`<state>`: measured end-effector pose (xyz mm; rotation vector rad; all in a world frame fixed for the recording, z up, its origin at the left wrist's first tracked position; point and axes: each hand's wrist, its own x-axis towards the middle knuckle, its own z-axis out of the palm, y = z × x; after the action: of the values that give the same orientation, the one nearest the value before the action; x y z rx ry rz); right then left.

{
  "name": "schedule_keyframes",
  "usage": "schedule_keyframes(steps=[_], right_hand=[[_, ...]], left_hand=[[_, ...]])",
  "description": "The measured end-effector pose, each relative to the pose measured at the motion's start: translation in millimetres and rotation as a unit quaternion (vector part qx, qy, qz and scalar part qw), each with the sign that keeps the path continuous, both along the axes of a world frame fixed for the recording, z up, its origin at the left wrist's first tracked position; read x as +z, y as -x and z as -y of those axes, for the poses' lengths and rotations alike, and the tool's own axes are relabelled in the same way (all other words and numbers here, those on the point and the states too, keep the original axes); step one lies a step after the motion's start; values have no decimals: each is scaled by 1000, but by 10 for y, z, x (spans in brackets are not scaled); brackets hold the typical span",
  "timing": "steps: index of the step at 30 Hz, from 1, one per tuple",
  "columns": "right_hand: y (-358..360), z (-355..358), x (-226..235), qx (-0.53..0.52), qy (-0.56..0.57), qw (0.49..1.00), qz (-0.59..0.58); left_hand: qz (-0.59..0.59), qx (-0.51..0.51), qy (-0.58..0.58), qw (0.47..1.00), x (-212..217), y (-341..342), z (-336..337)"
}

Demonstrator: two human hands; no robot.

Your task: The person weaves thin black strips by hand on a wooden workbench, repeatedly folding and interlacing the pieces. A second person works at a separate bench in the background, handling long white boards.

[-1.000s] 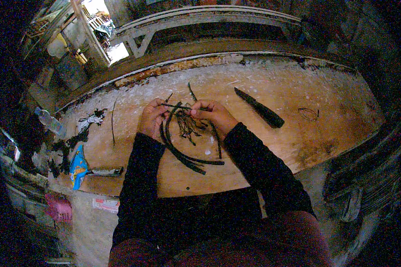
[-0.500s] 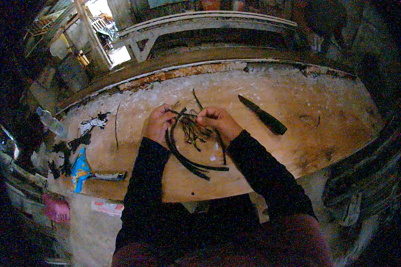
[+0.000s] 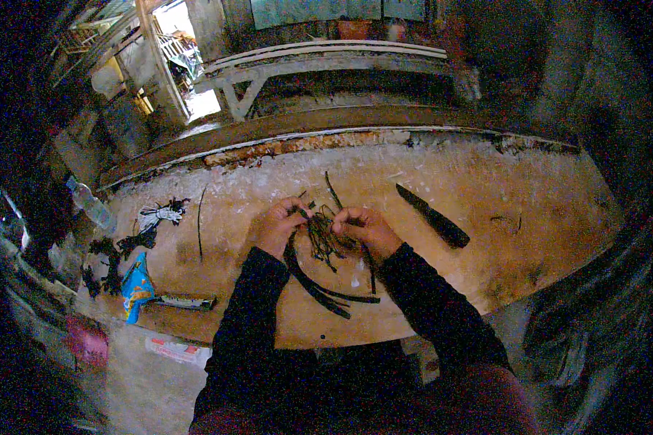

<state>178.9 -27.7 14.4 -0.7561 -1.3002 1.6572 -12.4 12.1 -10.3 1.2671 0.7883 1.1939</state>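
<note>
My left hand (image 3: 277, 230) is closed in a pinch on a dark strip near the middle of the table. Just right of it, my right hand (image 3: 370, 230) pinches thin dark strands, its fingertips close to the left ones. A tangled bundle of thin dark strands (image 3: 325, 243) hangs between the hands. Thick black bendy strips (image 3: 315, 288) curve below the left hand toward the table's near edge. Another dark strip (image 3: 331, 190) sticks out beyond the right fingers. What the strips are made of I cannot tell.
A dark knife (image 3: 437, 219) lies to the right on the wooden table (image 3: 530, 239). At left are a clear plastic bottle (image 3: 92, 204), white and black strands (image 3: 159, 215), a blue patterned packet (image 3: 136, 288), a long flat tool (image 3: 185, 301) and a thin stick (image 3: 201, 225). A bench (image 3: 326, 58) stands beyond.
The view has tilted up, so the table sits lower in it. My left hand has shifted slightly right, nearer to my right hand. Both still pinch the strands.
</note>
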Motion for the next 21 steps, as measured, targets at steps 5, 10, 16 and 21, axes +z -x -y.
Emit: schedule_keyframes(steps=[5, 10, 16, 21], right_hand=[[52, 49, 15, 0, 15, 1000, 13], [38, 59, 83, -3, -21, 999, 42], [49, 57, 54, -42, -60, 995, 65], [53, 28, 20, -8, -81, 995, 55]], left_hand=[[10, -2, -25, 1000, -1, 25, -28], [-73, 20, 22, 997, 76, -47, 21], [-138, 8, -49, 989, 267, -33, 199], [-144, -36, -64, 987, 195, -50, 155]])
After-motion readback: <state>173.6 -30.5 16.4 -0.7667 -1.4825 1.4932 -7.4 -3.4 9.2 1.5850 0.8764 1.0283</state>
